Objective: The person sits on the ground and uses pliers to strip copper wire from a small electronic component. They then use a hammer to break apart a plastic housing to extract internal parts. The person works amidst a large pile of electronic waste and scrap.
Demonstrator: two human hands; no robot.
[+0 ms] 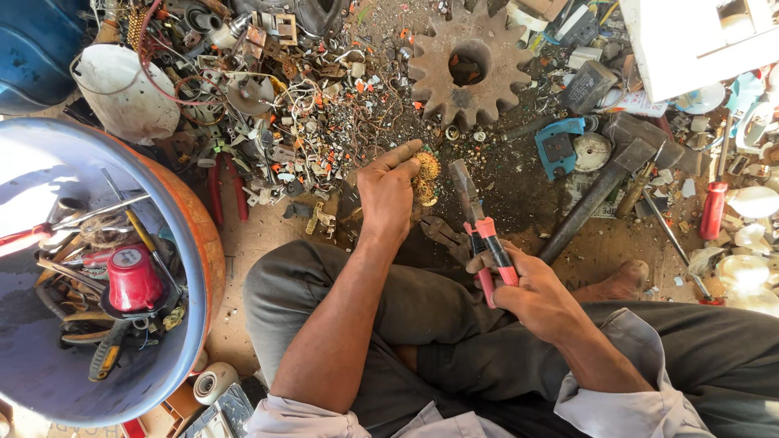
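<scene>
My left hand [388, 191] reaches forward over the ground and pinches a small tangled bundle of copper-coloured wire [425, 176] between thumb and fingers. My right hand [531, 285] rests above my knee and grips the red handles of a pair of pliers [479, 221]. The pliers' dark jaws point forward, just right of the wire bundle, not touching it. I sit cross-legged in dark trousers, sleeves rolled up.
A heap of wire scraps and small metal parts [300, 105] lies ahead-left. A large rusty gear [468, 66], a hammer [604, 182], a red-handled screwdriver [714, 207], a white sack [122, 93] and a blue tub of tools [191, 243] surround me.
</scene>
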